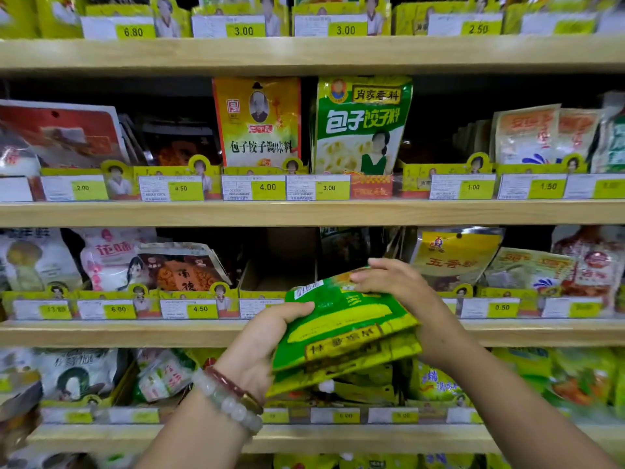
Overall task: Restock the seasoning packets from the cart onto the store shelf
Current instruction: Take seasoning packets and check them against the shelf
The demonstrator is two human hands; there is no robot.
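Observation:
I hold a stack of green and yellow seasoning packets (341,330) with both hands, in front of the third shelf (135,331). My left hand (267,346), with bead bracelets on the wrist, grips the stack's left edge, thumb on top. My right hand (399,286) holds the far right corner, fingers over the top packet. The packets lie tilted and upside down to me, a barcode at their far left corner. Just behind them an open cardboard tray (267,282) on that shelf looks dark and empty. The cart is out of view.
Wooden shelves run across the whole view with yellow price tags along the fronts. A matching green packet (362,126) stands upright on the shelf above, beside an orange-yellow packet (258,123). Other packets fill trays to the left, right and below.

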